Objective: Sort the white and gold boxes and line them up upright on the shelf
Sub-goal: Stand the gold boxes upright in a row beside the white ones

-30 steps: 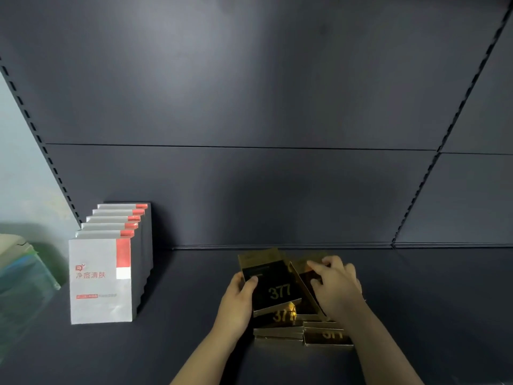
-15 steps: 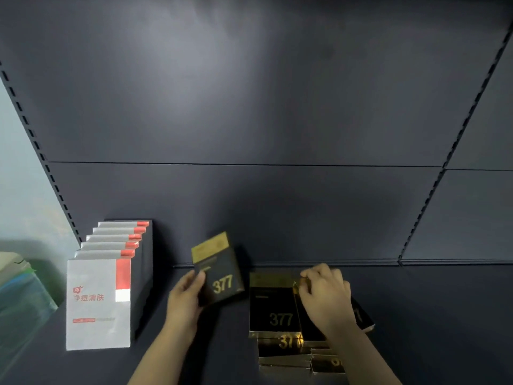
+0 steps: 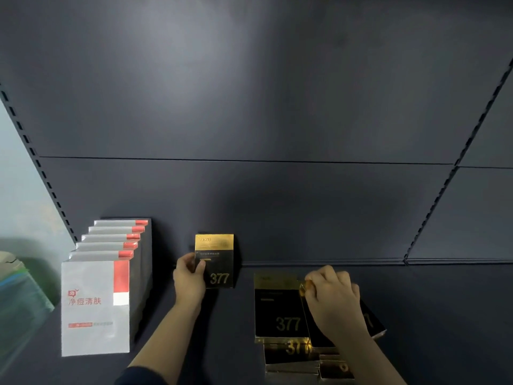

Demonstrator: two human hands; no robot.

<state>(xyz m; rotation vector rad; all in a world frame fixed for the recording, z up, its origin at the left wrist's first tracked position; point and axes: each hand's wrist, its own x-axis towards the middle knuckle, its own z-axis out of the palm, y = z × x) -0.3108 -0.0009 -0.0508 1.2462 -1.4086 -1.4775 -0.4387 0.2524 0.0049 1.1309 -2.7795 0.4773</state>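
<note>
Left hand (image 3: 188, 284) has its grip clamped on the left edge of a gold box (image 3: 215, 261), and that box stands upright at the back of the shelf (image 3: 444, 315). Out to the left of that grip, white boxes (image 3: 95, 307) stand in a row, front to back. Over on the right, the right hand (image 3: 334, 300) pinches the top corner of a tilted box in the gold pile (image 3: 280, 309) lying flat.
</note>
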